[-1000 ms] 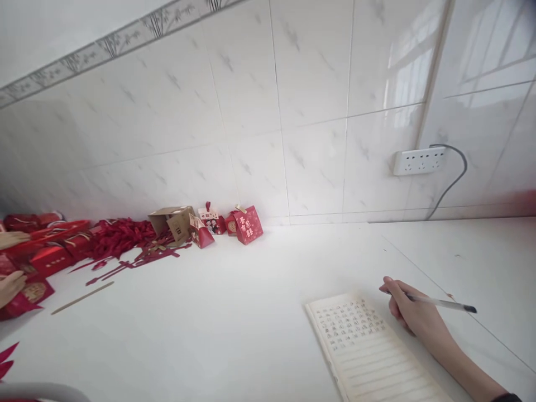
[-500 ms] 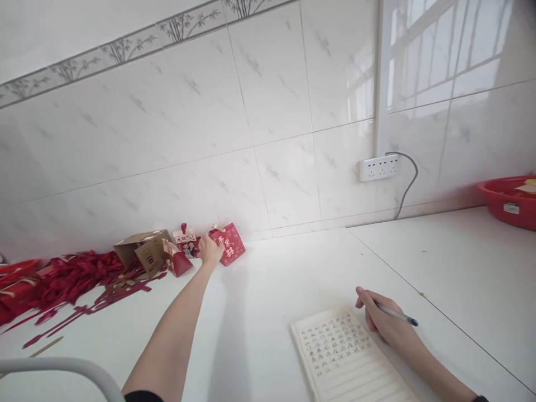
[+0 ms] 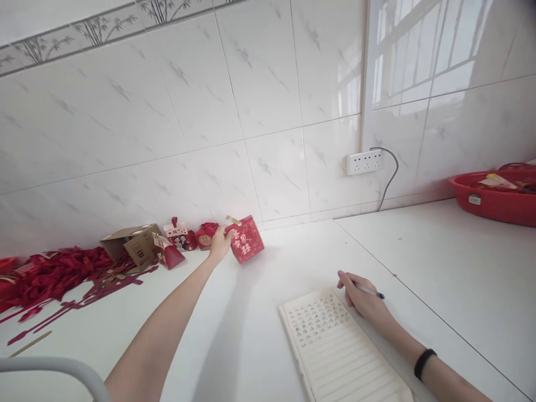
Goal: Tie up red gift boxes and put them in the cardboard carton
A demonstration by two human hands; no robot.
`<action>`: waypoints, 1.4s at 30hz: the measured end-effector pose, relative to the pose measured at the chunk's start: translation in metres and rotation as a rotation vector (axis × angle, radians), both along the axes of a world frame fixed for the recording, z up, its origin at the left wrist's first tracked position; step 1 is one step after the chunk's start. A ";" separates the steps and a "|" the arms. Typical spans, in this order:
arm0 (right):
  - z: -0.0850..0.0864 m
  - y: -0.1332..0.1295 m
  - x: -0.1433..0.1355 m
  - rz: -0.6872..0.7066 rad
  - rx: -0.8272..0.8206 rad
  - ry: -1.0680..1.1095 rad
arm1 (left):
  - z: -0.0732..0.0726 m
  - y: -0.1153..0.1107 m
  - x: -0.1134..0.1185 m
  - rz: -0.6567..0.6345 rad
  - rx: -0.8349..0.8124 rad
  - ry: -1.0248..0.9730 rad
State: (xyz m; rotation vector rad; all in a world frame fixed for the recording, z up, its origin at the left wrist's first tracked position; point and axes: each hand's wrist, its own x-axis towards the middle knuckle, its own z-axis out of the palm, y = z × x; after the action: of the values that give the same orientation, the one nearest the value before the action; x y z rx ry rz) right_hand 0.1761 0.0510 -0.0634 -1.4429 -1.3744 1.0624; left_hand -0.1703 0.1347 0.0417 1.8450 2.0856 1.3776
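Observation:
Near the wall, my left hand (image 3: 220, 245) grips the left edge of a red gift box (image 3: 248, 241) with pale characters printed on it and a gold ribbon (image 3: 233, 220) at its top. The box is held tilted. At the right, my right hand (image 3: 360, 291) is closed around a pen (image 3: 369, 290), whose dark end points right. That hand rests beside the upper right edge of an open notebook (image 3: 352, 357). Rows of handwriting fill the notebook's upper part, and ruled lines show below.
Small red boxes (image 3: 206, 237), a cardboard box (image 3: 138, 245) and a heap of red ribbons (image 3: 71, 271) line the wall at left. A red basin (image 3: 494, 204) stands far right. A power strip (image 3: 364, 162) with a cable hangs on the wall. A grey curved bar (image 3: 54, 364) crosses the lower left.
The red gift box has shifted right with my left hand, away from the other boxes, uncovering a round-labelled red box behind. My right hand still holds the pen. The camera view has turned slightly right.

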 end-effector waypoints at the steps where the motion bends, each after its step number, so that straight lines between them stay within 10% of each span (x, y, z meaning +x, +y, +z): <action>1: 0.001 0.000 0.000 -0.003 0.020 0.015 | 0.002 -0.008 0.015 -0.062 0.030 -0.007; 6: 0.009 -0.002 0.003 -0.130 0.120 0.231 | 0.001 -0.061 0.097 -0.438 0.165 -0.066; 11: 0.029 -0.008 0.014 -0.281 0.386 0.411 | -0.032 -0.108 0.150 -0.834 -0.017 -0.266; 16: 0.063 -0.020 0.007 -0.174 0.792 0.233 | -0.047 -0.119 0.166 -0.796 -0.073 -0.447; 20: 0.079 -0.028 -0.011 0.108 0.802 0.043 | -0.050 -0.119 0.172 -0.768 0.014 -0.586; 42: 0.060 -0.051 -0.027 0.262 0.925 0.030 | -0.034 -0.148 0.178 -0.636 0.484 -0.238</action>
State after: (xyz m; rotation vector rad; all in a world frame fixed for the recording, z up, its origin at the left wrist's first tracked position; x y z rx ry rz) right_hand 0.1494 -0.0002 -0.0033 -0.5735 -1.7308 0.4528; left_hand 0.0080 -0.0135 0.0075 2.0902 0.9627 1.8615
